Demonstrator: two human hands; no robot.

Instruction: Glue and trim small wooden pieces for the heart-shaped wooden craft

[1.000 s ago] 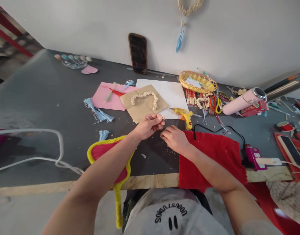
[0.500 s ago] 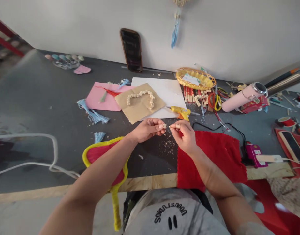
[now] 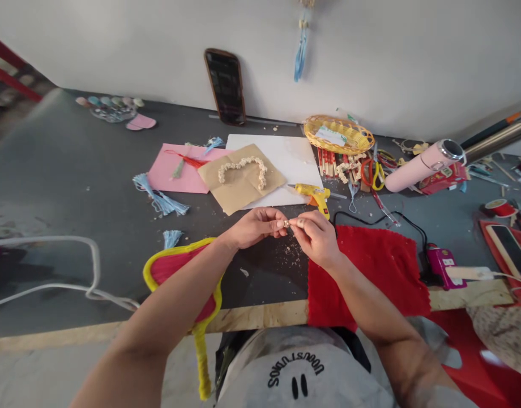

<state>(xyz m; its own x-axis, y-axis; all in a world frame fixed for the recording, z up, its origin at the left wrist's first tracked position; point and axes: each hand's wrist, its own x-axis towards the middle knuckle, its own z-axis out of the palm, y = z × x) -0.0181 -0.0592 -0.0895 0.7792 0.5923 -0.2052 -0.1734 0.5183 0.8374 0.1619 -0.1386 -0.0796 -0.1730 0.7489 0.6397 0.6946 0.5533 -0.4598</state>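
My left hand (image 3: 256,225) and my right hand (image 3: 315,235) meet fingertip to fingertip above the dark table (image 3: 73,187). Both pinch a small pale bead-like piece (image 3: 287,223) between them. Small crumbs (image 3: 292,252) lie on the table just below. Beyond my hands a brown paper sheet (image 3: 239,180) carries an arch of pale beads (image 3: 242,167). A yellow glue gun (image 3: 314,195) lies just past my right hand, and a red cloth (image 3: 371,272) lies under my right forearm.
A pink sheet (image 3: 178,170), white board (image 3: 281,164), blue tassels (image 3: 158,198), yellow basket (image 3: 337,135), sticks, scissors (image 3: 373,175), pink tube (image 3: 422,167) and phone (image 3: 224,85) lie further back. A red-and-yellow fan shape (image 3: 179,272) hangs over the front edge. A white cable (image 3: 65,266) loops at left.
My right hand rose from the table to meet my left hand, and the two now pinch the small piece together. The camera view dipped slightly.
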